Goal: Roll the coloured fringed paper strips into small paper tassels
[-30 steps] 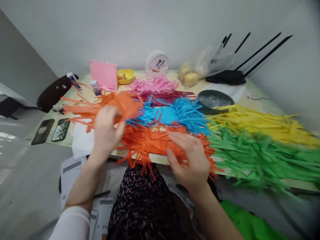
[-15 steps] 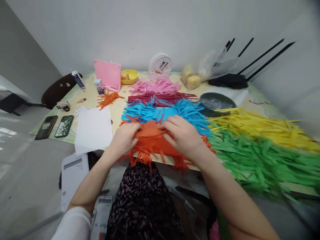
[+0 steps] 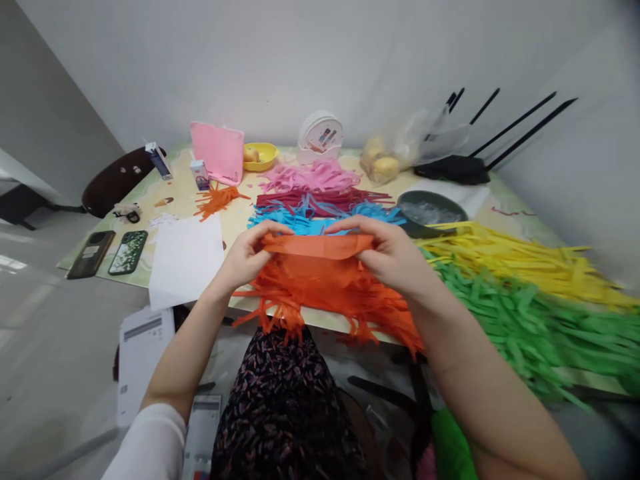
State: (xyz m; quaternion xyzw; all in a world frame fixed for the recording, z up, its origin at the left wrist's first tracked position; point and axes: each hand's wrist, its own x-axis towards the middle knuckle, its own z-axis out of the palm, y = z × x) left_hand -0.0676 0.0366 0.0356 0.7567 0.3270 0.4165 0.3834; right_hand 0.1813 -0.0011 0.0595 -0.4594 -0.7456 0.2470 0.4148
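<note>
An orange tissue-paper fringe is stretched between my hands over the table's front edge, its cut strips hanging down. My left hand pinches its upper left edge, and my right hand grips the upper right edge. The top band looks folded over between them. More orange strips lie beneath on the table. Just behind, a blue fringe is partly hidden by my hands. A dark red fringe and a pink fringe lie farther back.
At right spread a yellow fringe and a green fringe, near a dark bowl. A router stands behind. At left are white paper, two phones, a pink stand and a small orange bunch.
My hands have moved apart and slightly up, drawing the orange fringe's top edge out wider and flatter. More of its band now shows between them. The view has shifted a little.
</note>
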